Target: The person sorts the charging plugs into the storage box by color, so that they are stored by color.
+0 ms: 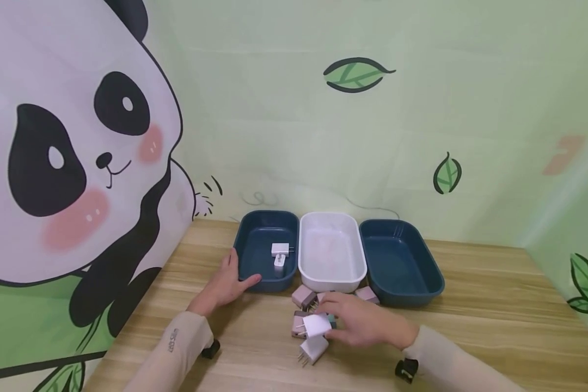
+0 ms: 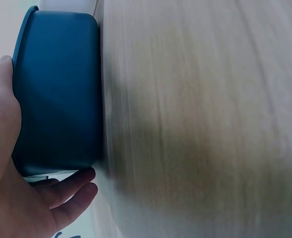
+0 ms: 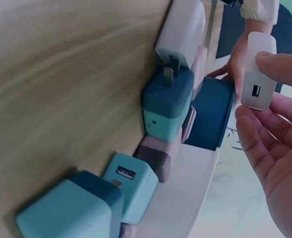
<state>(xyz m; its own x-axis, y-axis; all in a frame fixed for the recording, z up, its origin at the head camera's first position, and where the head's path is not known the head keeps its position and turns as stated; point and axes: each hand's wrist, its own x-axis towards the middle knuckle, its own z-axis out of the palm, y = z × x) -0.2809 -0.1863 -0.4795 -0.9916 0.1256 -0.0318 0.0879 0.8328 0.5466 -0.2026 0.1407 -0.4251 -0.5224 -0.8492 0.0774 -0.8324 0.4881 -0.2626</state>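
My right hand pinches a white USB charger between thumb and fingers, above a cluster of chargers. Its USB port faces the camera in the right wrist view, where the charger is held off the table. Below it lie a second white charger and a pink charger. Teal chargers show in the right wrist view, mostly hidden by the hand from above. My left hand holds the near left corner of the left dark blue tray, thumb at its near side, fingers along its left side.
Two white chargers lie inside the left tray. A white tray stands against it, then another dark blue tray on the right. Another pink charger sits before the trays. A printed wall cloth rises behind the wooden table.
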